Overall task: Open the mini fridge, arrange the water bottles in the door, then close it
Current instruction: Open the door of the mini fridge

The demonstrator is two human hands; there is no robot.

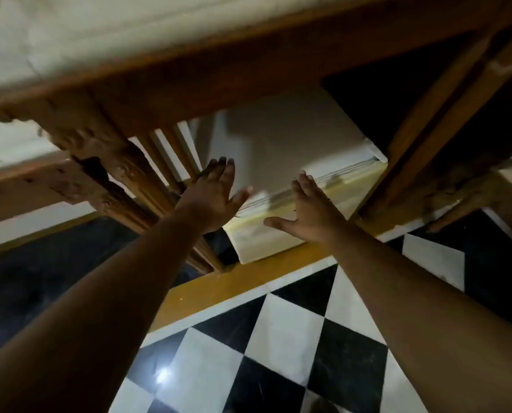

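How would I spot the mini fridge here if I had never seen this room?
Find the dark carved wooden table running across the top of the view; the mini fridge sits tucked beneath it, on the yellow strip bordering the checkered floor. Both open hands, left hand and right hand, reach toward it. It is the only pale, smooth box among brown wood.

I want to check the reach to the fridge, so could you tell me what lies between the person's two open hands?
In the head view, only the mini fridge shows between the left hand and right hand, along its closed door seam.
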